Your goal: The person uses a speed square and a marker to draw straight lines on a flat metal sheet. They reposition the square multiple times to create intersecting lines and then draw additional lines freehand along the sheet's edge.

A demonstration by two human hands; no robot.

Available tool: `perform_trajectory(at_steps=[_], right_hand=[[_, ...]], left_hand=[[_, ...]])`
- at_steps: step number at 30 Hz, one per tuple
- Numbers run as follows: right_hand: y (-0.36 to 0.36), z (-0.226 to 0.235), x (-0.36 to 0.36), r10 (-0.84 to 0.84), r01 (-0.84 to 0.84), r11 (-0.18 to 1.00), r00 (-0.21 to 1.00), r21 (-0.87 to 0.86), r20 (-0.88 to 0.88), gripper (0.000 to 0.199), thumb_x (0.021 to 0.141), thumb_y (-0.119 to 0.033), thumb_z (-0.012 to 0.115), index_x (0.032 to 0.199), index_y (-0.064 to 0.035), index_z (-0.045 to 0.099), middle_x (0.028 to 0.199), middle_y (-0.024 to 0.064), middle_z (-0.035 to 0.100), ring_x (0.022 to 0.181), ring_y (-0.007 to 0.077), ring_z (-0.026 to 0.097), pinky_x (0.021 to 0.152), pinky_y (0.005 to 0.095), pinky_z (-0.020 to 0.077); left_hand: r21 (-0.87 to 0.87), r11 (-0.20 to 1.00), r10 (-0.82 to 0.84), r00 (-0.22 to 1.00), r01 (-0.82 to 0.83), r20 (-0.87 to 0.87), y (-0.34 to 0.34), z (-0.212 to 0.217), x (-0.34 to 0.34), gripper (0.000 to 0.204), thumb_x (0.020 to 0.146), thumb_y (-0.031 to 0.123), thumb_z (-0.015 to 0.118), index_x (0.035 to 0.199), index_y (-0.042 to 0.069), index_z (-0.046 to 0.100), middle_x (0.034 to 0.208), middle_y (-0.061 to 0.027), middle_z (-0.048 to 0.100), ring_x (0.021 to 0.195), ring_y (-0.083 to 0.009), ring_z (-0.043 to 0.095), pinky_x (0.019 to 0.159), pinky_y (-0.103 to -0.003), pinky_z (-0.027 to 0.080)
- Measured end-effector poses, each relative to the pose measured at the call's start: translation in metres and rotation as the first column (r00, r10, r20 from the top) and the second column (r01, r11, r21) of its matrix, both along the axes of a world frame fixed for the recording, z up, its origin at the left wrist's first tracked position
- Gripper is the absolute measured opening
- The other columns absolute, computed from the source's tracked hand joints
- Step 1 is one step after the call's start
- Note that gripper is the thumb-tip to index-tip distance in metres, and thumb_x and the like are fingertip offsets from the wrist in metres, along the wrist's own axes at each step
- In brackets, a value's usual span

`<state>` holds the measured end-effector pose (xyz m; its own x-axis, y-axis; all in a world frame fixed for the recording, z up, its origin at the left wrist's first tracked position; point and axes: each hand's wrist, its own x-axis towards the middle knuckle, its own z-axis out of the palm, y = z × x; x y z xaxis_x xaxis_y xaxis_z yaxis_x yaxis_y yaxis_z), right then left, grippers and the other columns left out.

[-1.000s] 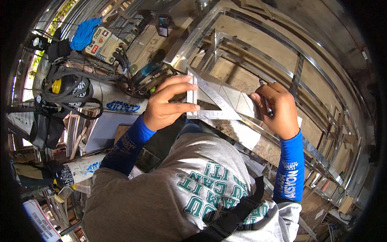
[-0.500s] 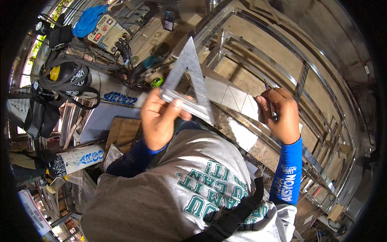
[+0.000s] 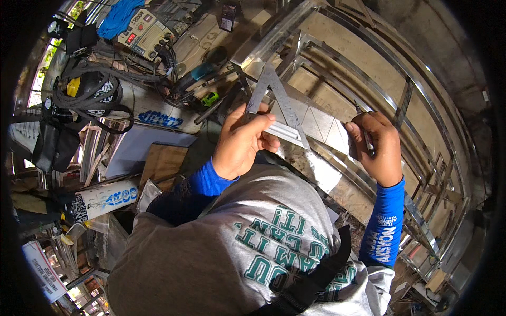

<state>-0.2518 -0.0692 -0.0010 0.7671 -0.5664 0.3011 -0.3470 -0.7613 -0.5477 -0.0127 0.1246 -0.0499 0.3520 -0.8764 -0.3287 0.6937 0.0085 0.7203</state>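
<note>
My left hand (image 3: pixel 240 145) is closed on a triangular metal square (image 3: pixel 290 113), thumb on its thick ridged edge. The square's point faces away from me, and its right corner overlaps a flat silvery metal bar (image 3: pixel 329 126). Slanting lines form triangles along the bar's face. Whether the square rests on the bar or hovers just above it, I cannot tell. At the bar's right end, my right hand (image 3: pixel 380 150) grips a dark pen (image 3: pixel 370 147), tip upward and away from me. Those fingers are beside the bar's end; any contact is hidden.
A large metal frame (image 3: pixel 383 73) spans the right side. Up left are a welding machine (image 3: pixel 143 34), a teal angle grinder (image 3: pixel 203 71), a green tape measure (image 3: pixel 210 99) and coiled dark cables (image 3: pixel 66 102). A phone (image 3: pixel 227 18) stands at the back. A white cylinder (image 3: pixel 113 203) lies left.
The square has moved right and slightly down in my left hand, now overlapping the marked bar. My right hand, still holding the pen, appears slightly farther right as the whole view shifts.
</note>
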Motion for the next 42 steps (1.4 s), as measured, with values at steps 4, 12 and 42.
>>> perform_trajectory(at_steps=[4, 12, 42], right_hand=[[0.000, -0.001, -0.003, -0.010, 0.010, 1.000, 1.000, -0.005, -0.016, 0.018, 0.095, -0.017, 0.082, 0.090, -0.0023, 0.073, 0.076, 0.0156, 0.061, 0.063, 0.0309, 0.057, 0.060, 0.0436, 0.0442], [0.000, -0.001, -0.009, -0.006, 0.005, 0.998, 1.000, -0.069, -0.025, 0.017, 0.092, -0.017, 0.083, 0.088, -0.0039, 0.073, 0.076, 0.0136, 0.058, 0.065, 0.0323, 0.057, 0.060, 0.0456, 0.0429], [0.010, 0.015, -0.017, 0.003, -0.005, 0.997, 1.000, -0.078, -0.029, 0.023, 0.084, -0.019, 0.089, 0.086, -0.0044, 0.071, 0.077, 0.0118, 0.057, 0.074, 0.0345, 0.058, 0.064, 0.0468, 0.0442]], left_hand=[[0.141, 0.988, -0.060, 0.998, 0.056, 0.021, -0.004, 0.012, -0.008, 0.020, 0.098, 0.011, 0.080, 0.112, 0.004, 0.068, 0.098, -0.0065, 0.075, 0.075, -0.0185, 0.075, 0.066, -0.033, 0.063], [0.211, 0.969, -0.158, 0.981, 0.131, 0.116, -0.007, 0.023, 0.006, 0.011, 0.101, 0.005, 0.072, 0.111, 0.004, 0.068, 0.095, -0.0052, 0.072, 0.079, -0.0160, 0.074, 0.074, -0.038, 0.067], [0.339, 0.935, -0.237, 0.900, 0.108, 0.367, -0.002, 0.040, 0.005, 0.020, 0.101, 0.009, 0.064, 0.111, -0.008, 0.061, 0.087, -0.0106, 0.062, 0.062, -0.0134, 0.060, 0.075, -0.045, 0.070]])
